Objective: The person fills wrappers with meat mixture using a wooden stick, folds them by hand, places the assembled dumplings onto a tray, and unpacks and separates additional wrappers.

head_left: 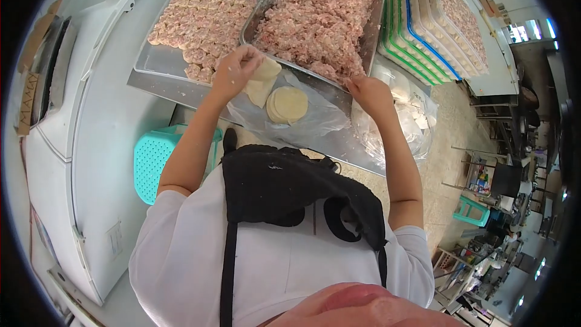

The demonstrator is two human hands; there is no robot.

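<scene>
My left hand (236, 74) is closed, its fingers curled beside the tray of filled dumplings (196, 21). Pale round dough wrappers (261, 85) hang at its palm, seemingly held there. A small stack of the same wrappers (287, 105) lies on a clear plastic sheet (324, 118) just to the right. My right hand (371, 94) is at the near right corner of a deep metal tray (290, 60), fingers pinched together at the edge of the raw minced meat filling (315, 15). What sits between those fingertips is too small to make out.
Stacked trays with green and blue rims (417, 30) stand right of the metal tray. Below them sits a clear bag of pale pieces (402, 115). A turquoise stool (154, 163) is at left, beside a white freezer (115, 145). Shelves and another stool (471, 211) are farther right.
</scene>
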